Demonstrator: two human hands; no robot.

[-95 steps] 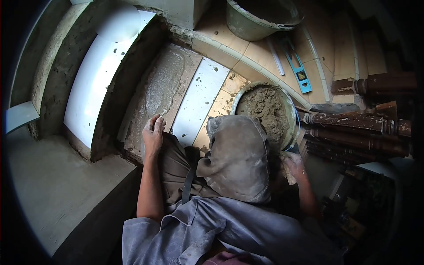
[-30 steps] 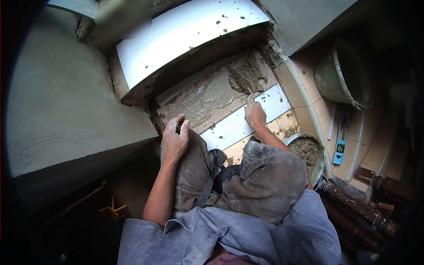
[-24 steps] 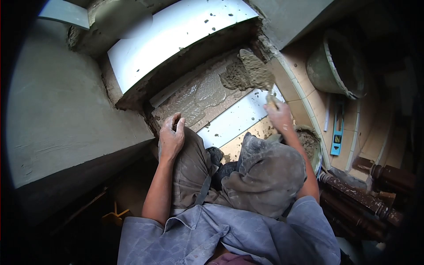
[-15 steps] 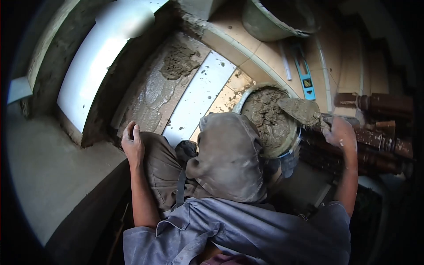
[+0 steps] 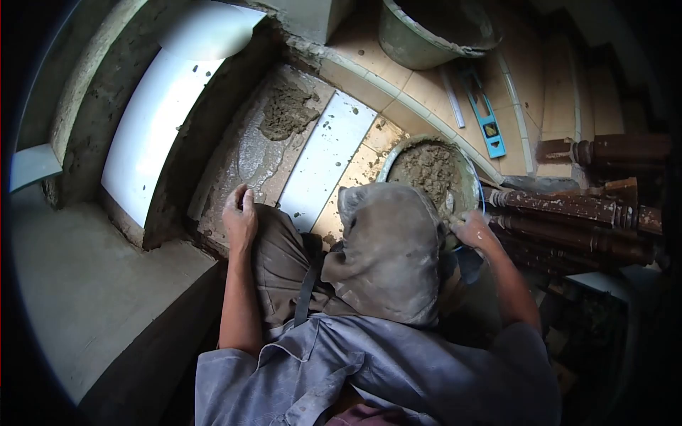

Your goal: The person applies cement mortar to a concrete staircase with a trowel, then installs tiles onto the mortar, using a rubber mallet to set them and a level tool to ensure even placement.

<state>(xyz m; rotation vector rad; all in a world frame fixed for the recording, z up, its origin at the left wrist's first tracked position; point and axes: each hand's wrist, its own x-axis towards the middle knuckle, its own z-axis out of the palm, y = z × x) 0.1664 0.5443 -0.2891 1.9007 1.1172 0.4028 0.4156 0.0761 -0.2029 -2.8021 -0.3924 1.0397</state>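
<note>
My right hand (image 5: 472,231) is closed round a trowel's handle at the near right side of a bucket (image 5: 474,174) of wet grey mortar (image 5: 426,167). Most of the trowel's blade is out of sight, low in the bucket by my knee. Over my other knee my left hand (image 5: 241,220) is raised, holding nothing, its thumb apart from the fingers. Ahead of it lies a step surface smeared with wet mortar, with a heap of mortar (image 5: 288,112) at its far end. Beside that runs a white tile strip (image 5: 328,153) spotted with mortar.
A larger bucket (image 5: 419,50) stands on the tan tiled steps at the top. A blue spirit level (image 5: 486,117) lies nearby. Dark wooden balusters (image 5: 568,209) are stacked at the right. On the left are a white panel (image 5: 160,106) and a grey ledge (image 5: 106,284).
My right hand has moved left and down toward the bucket, taking the trowel from above the rim down into the mortar. My left hand stays near my knee.
</note>
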